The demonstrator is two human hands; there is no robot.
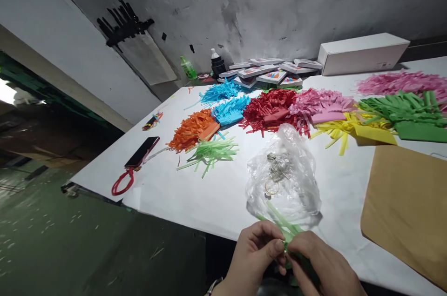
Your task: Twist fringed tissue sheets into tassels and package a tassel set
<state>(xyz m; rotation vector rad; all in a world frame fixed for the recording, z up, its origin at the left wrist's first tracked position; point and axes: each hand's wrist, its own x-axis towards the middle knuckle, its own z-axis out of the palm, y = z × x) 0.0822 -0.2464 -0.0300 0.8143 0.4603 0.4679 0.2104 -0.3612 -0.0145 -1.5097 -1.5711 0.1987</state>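
At the table's front edge, my left hand (256, 256) and my right hand (323, 259) meet, fingertips pinched together. Between them is a bundle of light green paper strips (283, 221), its loose ends pointing away over the table. My right fingers wrap around its lower part, which is mostly hidden. The left thumb and fingers pinch at the same spot, where a small shiny bit shows, too small to name. Just beyond lies a clear plastic bag (296, 184) with thin metal rings (274, 179) in it.
Fringed paper bundles lie across the white table (195, 198): orange (192, 131), blue (230, 110), red (270, 110), pink (324, 105), yellow (373, 131) and green (415, 114). Loose light green strips (211, 151), a phone (141, 151), brown card (405, 207) and a white box (363, 54) lie around.
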